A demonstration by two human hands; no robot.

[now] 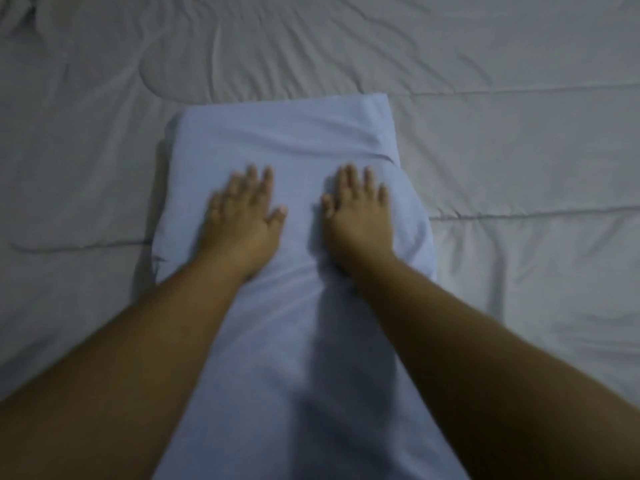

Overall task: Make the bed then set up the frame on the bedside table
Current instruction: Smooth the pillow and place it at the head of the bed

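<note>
A pale blue-white pillow (287, 140) lies lengthwise on the bed, reaching from the middle of the view down to the bottom edge. My left hand (242, 220) rests flat on its upper part, palm down, fingers spread. My right hand (358, 216) lies flat beside it on the same pillow, about a hand's width to the right, pressing a dent into the fabric. Neither hand grips anything. The frame and the bedside table are out of view.
A grey-white bedsheet (502, 133) covers the whole bed around the pillow. It is creased at the top and left, with long fold lines running across on the right. No bed edge shows.
</note>
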